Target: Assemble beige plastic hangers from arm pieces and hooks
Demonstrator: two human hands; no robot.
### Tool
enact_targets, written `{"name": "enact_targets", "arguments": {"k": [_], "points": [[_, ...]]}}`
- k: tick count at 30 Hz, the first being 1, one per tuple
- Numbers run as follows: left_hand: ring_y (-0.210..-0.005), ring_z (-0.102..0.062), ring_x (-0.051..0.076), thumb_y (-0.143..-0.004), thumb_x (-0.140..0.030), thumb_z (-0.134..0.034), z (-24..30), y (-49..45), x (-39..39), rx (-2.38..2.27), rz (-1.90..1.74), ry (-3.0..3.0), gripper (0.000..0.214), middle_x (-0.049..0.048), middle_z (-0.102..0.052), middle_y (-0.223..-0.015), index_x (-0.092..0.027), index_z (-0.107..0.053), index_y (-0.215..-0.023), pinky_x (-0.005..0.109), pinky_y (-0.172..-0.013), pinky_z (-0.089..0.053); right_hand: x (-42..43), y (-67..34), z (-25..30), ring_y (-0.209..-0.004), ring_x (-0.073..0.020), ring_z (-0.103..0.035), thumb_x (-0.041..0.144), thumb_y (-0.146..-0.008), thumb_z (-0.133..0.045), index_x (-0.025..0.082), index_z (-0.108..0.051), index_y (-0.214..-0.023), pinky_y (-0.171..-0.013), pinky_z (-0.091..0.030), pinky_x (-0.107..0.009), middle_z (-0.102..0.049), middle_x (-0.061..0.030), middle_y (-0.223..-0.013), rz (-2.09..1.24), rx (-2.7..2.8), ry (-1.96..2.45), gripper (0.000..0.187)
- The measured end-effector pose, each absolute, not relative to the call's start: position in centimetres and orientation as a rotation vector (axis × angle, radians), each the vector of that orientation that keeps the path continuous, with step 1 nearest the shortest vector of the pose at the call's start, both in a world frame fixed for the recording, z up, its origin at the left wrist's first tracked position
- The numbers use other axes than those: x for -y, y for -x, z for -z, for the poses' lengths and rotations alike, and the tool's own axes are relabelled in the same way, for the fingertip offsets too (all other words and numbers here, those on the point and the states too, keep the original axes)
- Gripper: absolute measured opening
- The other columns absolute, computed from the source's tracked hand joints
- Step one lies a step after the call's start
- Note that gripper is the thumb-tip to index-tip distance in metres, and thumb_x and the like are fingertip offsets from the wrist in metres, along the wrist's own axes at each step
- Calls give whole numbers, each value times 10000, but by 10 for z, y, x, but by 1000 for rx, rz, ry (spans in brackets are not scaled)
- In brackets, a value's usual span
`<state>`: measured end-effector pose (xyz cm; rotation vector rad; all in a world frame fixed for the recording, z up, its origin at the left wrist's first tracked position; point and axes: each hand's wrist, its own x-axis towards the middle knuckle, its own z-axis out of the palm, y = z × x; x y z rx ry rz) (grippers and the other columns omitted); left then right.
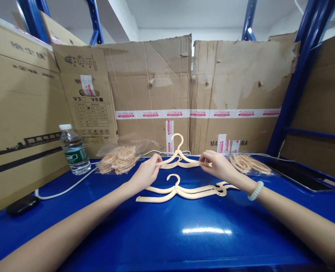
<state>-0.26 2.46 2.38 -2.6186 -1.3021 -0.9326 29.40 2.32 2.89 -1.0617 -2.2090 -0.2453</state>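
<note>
"Since both hands are busy out front, what are they actually gripping?"

"One cream hanger [178, 152], strung between them with its hook up. The left hand [148, 172] has thumb and fingers pinched around one arm of it, close to the end. The right hand [218, 165] does the same on the opposite arm, and a bit of the tip pokes out past the fingers."

"Cool, resting on anything?"

"Can't tell tbh. It's over the far part of the blue table [156, 241], just beyond some other hangers [176, 187] lying flat there. Those overlap, so no clue how many."

"And the clutter?"

"Clear bag of similar-coloured pieces [119, 158] past the left hand, with a water bottle [76, 153] beside it. Another bunch of pieces [249, 164] in plastic sits behind the right forearm, next to a dark flat device [300, 176]. Taped cardboard [150, 87] stands along the back."
</note>
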Motion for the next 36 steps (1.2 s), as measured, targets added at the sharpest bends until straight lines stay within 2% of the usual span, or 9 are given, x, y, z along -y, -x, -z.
{"name": "enact_targets", "arguments": {"k": [4, 9, 13, 15, 18, 23, 29, 32, 36], "points": [[-796, -597, 189, -917, -208, -365, -30, -3, -9, 1252, 1072, 2755, 193, 41, -620, -858, -182, -501, -1051, 321, -737, -452, -9, -299, -39, -650, -136, -549, 205, -749, -604, 176, -573, -736, -596, -407, -239, -609, -14, -716, 26, 2262, 1053, 44], [-913, -598, 203, -913, -227, -374, -27, -7, -3, 1272, 1152, 2863, 237, 60, -649, -987, -193, -580, -1025, 342, -813, -452, -13, -317, -49, -633, -141, -582, 419, -861, -507, 152, -635, -753, -573, -444, -243, -640, -25, -684, -423, 2267, 1100, 315], [-879, -599, 195, -919, -244, -376, -16, -5, 2, 1284, 1199, 2834, 239, 48, -652, -949, -194, -594, -1003, 327, -795, -462, -38, -341, -38, -906, -209, -635, 287, -874, -489, 155, -655, -1006, -799, -491, -311, -695, -84, -977, -78, 2310, 1335, 250], [-859, -600, 187, -922, -252, -381, -11, -3, 5, 1295, 1213, 2804, 229, 42, -650, -935, -194, -600, -961, 316, -790, -465, -50, -351, -26, -1044, -248, -604, 165, -840, -496, 145, -607, -1160, -904, -456, -354, -652, -136, -1139, 118, 2392, 1445, 339], [-848, -610, 183, -923, -259, -383, -7, 0, 7, 1321, 1270, 2785, 233, 40, -657, -936, -193, -606, -936, 309, -785, -476, -62, -361, -11, -1115, -243, -582, 124, -847, -463, 132, -557, -1248, -954, -435, -338, -596, -147, -1250, 138, 2468, 1464, 412], [-892, -612, 186, -923, -251, -389, -11, 2, 9, 1317, 1325, 2746, 225, 39, -659, -982, -199, -598, -987, 318, -828, -472, -67, -363, -5, -1020, -247, -631, 215, -882, -469, 147, -611, -1168, -876, -469, -323, -651, -132, -1160, 191, 2499, 1484, 326], [-890, -618, 190, -918, -248, -396, -12, 2, 12, 1327, 1334, 2750, 224, 43, -666, -979, -197, -604, -984, 312, -808, -479, -61, -357, -10, -820, -222, -658, 186, -839, -530, 167, -670, -947, -702, -464, -268, -705, -102, -918, 301, 2434, 1508, 177], [-902, -615, 188, -914, -233, -396, -11, 2, 12, 1333, 1321, 2770, 233, 44, -667, -978, -195, -615, -986, 308, -813, -474, -58, -354, -12, -818, -204, -644, 176, -838, -538, 174, -684, -866, -705, -450, -252, -692, -90, -897, 338, 2417, 1465, 149], [-887, -611, 185, -914, -234, -394, -11, 2, 11, 1342, 1309, 2769, 240, 43, -665, -974, -194, -621, -984, 308, -808, -472, -58, -354, -15, -899, -227, -606, 215, -884, -471, 165, -695, -843, -774, -443, -296, -649, -119, -978, 424, 2310, 1420, 233]]}}
